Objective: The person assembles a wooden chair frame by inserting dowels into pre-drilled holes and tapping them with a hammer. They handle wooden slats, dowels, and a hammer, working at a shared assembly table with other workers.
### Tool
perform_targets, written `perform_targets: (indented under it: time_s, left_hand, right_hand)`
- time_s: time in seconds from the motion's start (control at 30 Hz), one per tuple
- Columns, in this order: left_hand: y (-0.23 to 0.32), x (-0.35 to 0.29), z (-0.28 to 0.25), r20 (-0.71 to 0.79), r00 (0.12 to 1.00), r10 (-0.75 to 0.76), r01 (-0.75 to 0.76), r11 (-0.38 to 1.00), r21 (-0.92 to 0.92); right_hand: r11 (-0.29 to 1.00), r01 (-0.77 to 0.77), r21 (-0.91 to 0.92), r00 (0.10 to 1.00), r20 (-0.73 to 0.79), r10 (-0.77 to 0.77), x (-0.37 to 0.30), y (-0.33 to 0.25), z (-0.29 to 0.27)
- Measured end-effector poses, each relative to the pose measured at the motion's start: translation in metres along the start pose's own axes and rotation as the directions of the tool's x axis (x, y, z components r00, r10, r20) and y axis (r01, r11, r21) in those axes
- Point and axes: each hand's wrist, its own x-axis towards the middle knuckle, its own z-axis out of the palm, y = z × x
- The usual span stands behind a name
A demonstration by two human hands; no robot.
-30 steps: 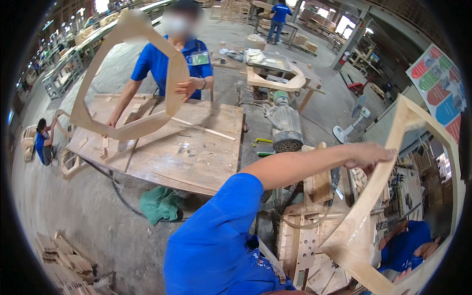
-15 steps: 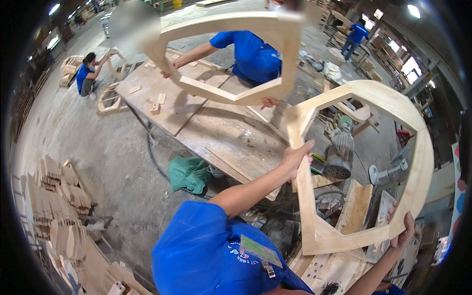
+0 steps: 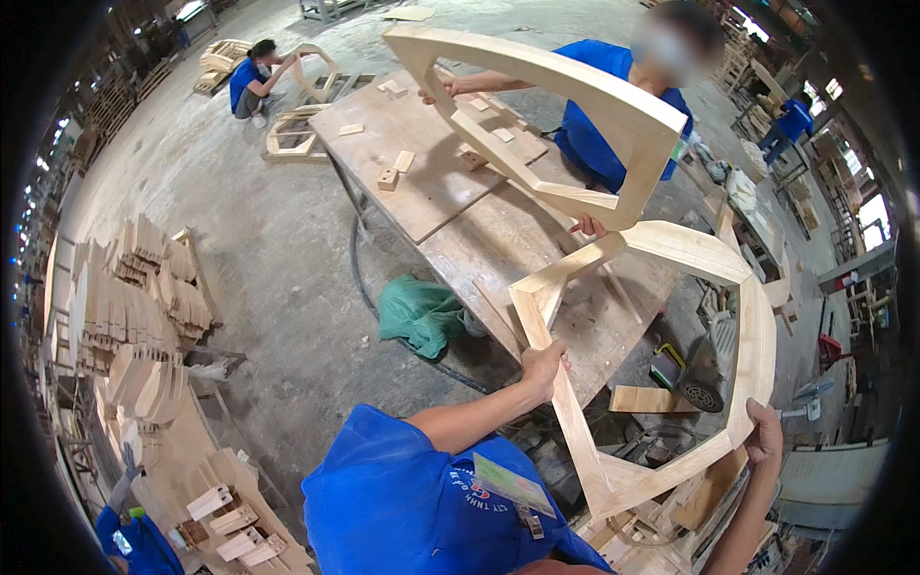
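A pale wooden frame (image 3: 759, 331), many-sided with one curved side, is held up in front of me by both hands. My left hand (image 3: 544, 371) is wrapped round its left bar. At its lower right corner, my right hand (image 3: 764, 433) grips the wood. Across the worktable (image 3: 450, 251), a co-worker in blue lifts a second wooden frame (image 3: 546, 69) of similar shape. The co-worker's frame overlaps the upper edge of mine in view; I cannot tell whether they touch.
Small wood blocks (image 3: 387, 179) lie on the worktable. A green cloth bundle (image 3: 420, 316) sits by its near edge. Under my frame shows a motor (image 3: 704, 383). Stacks of cut wooden parts (image 3: 125, 297) stand at the left. Another person (image 3: 251, 81) crouches far left beside more frames.
My frame has tilted and moved lower and left in view, with both hands still on it. The co-worker's frame has shifted right and tilted. The whole view has turned.
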Motion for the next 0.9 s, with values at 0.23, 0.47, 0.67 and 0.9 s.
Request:
perform_targets:
  time_s: [0.23,0.47,0.67,0.9]
  left_hand:
    - [0.013,0.028,-0.026,-0.174,0.973,0.153,-0.146,0.988,0.055]
    - [0.031,0.064,-0.06,-0.324,0.891,0.317,-0.306,0.948,0.087]
    - [0.05,0.076,-0.068,-0.463,0.775,0.429,-0.36,0.903,0.234]
    - [0.059,0.103,-0.072,-0.543,0.706,0.454,-0.36,0.891,0.277]
  right_hand:
    - [0.979,-0.098,-0.18,0.994,-0.057,0.089,0.094,0.041,0.013]
    - [0.88,-0.25,-0.405,0.968,-0.131,0.215,0.184,0.066,0.088]
    - [0.889,-0.232,-0.396,0.973,-0.074,0.221,0.248,0.118,0.132]
    - [0.951,-0.086,-0.297,0.996,-0.056,0.072,0.311,0.164,0.149]
